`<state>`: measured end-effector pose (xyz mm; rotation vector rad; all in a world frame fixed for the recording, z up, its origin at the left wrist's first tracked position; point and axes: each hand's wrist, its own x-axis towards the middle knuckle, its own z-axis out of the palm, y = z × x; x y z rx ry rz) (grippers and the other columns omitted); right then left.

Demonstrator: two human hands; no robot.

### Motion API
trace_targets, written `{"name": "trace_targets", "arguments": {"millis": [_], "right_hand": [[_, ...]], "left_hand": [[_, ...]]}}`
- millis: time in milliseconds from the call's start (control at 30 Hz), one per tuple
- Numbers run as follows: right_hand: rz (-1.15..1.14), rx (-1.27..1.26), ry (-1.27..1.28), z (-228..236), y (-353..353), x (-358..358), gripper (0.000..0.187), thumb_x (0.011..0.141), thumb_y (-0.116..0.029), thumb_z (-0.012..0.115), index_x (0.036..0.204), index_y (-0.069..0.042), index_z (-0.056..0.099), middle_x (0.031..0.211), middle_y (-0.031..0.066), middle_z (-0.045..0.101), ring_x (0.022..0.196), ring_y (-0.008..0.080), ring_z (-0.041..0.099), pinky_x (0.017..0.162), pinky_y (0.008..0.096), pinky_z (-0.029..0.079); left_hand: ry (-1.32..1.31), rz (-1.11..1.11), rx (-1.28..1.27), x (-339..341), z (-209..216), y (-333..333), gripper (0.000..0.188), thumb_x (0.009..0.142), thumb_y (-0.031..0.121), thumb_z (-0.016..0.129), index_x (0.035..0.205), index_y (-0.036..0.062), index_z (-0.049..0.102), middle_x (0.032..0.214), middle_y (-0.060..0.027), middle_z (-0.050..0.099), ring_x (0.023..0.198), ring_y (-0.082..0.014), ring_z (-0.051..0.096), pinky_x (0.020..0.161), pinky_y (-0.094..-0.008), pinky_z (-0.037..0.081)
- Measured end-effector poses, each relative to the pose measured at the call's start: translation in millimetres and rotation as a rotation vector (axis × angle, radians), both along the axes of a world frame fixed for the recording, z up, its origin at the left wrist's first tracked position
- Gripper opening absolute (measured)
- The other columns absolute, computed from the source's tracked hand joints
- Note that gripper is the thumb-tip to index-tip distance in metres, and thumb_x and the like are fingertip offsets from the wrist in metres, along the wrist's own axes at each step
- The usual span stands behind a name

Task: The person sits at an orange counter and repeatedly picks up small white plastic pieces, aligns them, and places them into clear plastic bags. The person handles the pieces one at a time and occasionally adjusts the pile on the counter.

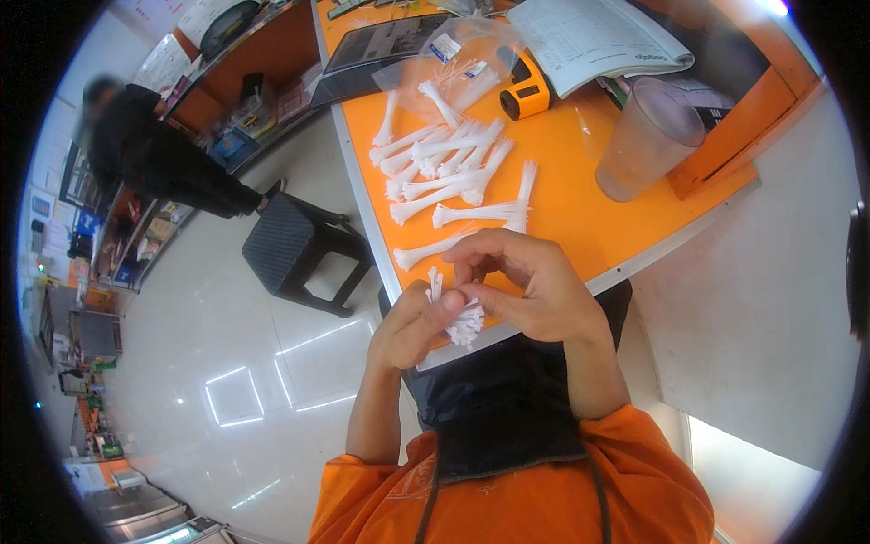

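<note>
My left hand (410, 328) is closed round a bundle of white cable ties (466, 328), its many square heads fanned out beside the thumb. My right hand (542, 288) meets it from the other side, thumb and fingers curled in a pinch against the bundle. What those fingertips grip, if anything, is hidden. Just beyond my hands, more cable tie bundles (453, 190) lie in a loose pile on the orange table (571, 213). A clear plastic bag (399, 77) with loose ties in it rests behind the pile.
A frosted plastic cup (649, 140) stands at the right. Behind are a yellow-black tape measure (526, 89), an open booklet (598, 41) and a dark laptop-like slab (376, 50). A black stool (304, 240) stands left of the table; farther off, a person (154, 150) stands by shelves.
</note>
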<state>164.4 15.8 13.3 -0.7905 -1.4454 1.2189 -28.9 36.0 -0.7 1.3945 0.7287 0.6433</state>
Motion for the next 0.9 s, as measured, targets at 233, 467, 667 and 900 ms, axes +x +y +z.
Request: {"name": "trace_targets", "arguments": {"millis": [233,467,667,900], "right_hand": [[0.012,0.011,0.063,-5.7,7.8,0.1,0.030,0.085,-0.004,0.068,0.115,-0.002,0.061,0.097,0.0100,0.064,0.087,0.0154,0.063,0.083,0.0264,0.052],[-0.055,-0.025,0.076,5.1,6.4,-11.5,0.022,0.085,-0.006,0.071,0.105,-0.001,0.066,0.095,0.0102,0.067,0.085,0.0159,0.066,0.077,0.0260,0.054],[-0.070,-0.048,0.109,-1.5,8.8,-10.3,0.020,0.084,-0.004,0.071,0.102,-0.001,0.066,0.094,0.0100,0.067,0.084,0.0158,0.066,0.076,0.0256,0.054],[-0.028,-0.056,0.126,-4.4,6.8,-7.1,0.028,0.082,0.000,0.070,0.109,-0.003,0.061,0.092,0.0079,0.062,0.083,0.0142,0.062,0.080,0.0261,0.052]], "left_hand": [[0.091,0.007,-0.008,1.6,1.1,3.1,0.057,0.096,0.052,0.045,0.079,0.0031,0.067,0.071,-0.0071,0.062,0.068,-0.0150,0.062,0.058,-0.0245,0.042],[0.087,-0.045,0.100,-3.9,-11.3,6.6,0.056,0.097,0.052,0.044,0.079,0.0047,0.068,0.070,-0.0068,0.063,0.067,-0.0155,0.062,0.057,-0.0241,0.042],[0.090,-0.048,0.072,-0.2,-2.9,6.6,0.055,0.097,0.052,0.044,0.078,0.0050,0.066,0.068,-0.0062,0.061,0.064,-0.0146,0.062,0.057,-0.0220,0.042],[0.045,-0.034,0.089,1.9,0.6,4.1,0.056,0.096,0.055,0.044,0.082,0.0049,0.066,0.069,-0.0061,0.060,0.066,-0.0137,0.061,0.057,-0.0219,0.043]]}}
